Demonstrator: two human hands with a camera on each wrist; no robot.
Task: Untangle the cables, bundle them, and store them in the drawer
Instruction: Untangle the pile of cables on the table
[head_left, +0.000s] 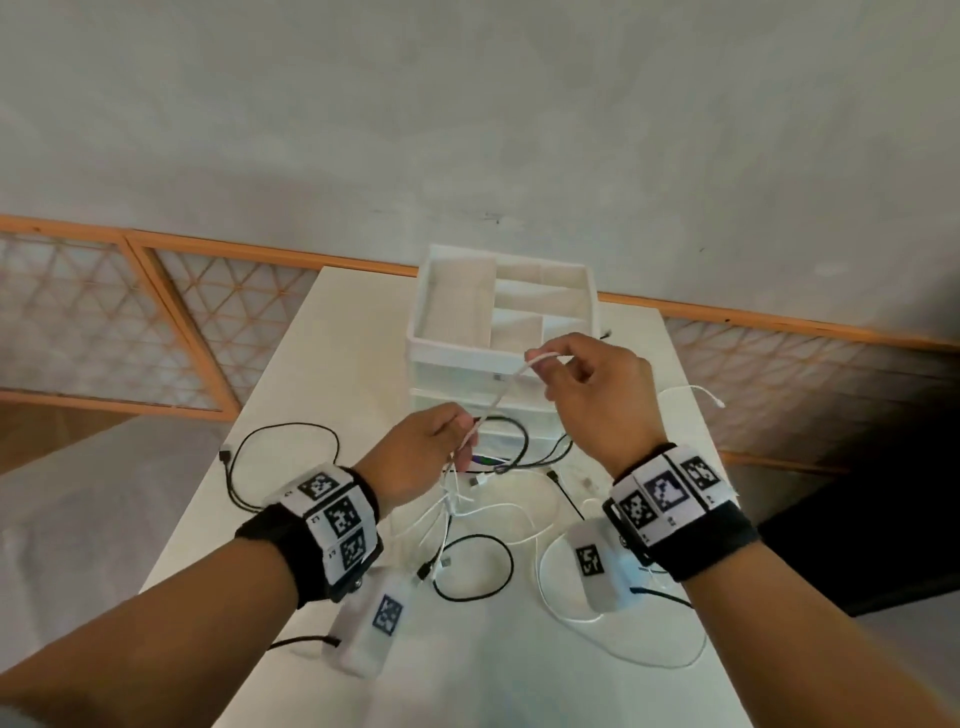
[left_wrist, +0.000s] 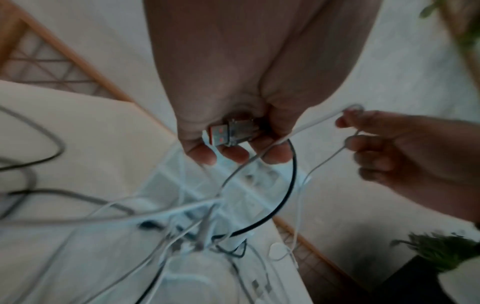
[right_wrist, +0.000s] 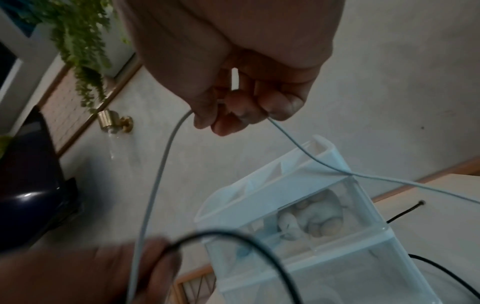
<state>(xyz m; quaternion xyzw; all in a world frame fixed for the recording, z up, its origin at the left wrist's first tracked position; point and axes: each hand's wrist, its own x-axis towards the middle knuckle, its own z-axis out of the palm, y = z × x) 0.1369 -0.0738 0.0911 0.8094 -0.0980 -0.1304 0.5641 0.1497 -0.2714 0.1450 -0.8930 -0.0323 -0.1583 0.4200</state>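
A white cable (head_left: 501, 394) stretches taut between both hands above the table. My right hand (head_left: 587, 387) pinches its upper bend in front of the drawer unit (head_left: 501, 332); in the right wrist view the white cable (right_wrist: 155, 185) runs out on both sides of my fingers (right_wrist: 233, 115). My left hand (head_left: 431, 452) grips the lower stretch together with a USB plug (left_wrist: 228, 133) in its curled fingers. Below hangs a tangle of white and black cables (head_left: 457, 506) that trails onto the table. A black cable loop (left_wrist: 288, 193) dangles by the left hand.
The white drawer unit has an open compartment tray on top and translucent drawers below. Loose black cable loops (head_left: 283, 457) lie left and front on the white table (head_left: 332, 364). A white cable (head_left: 623, 644) curls at front right. A plant (right_wrist: 80, 43) hangs to the right.
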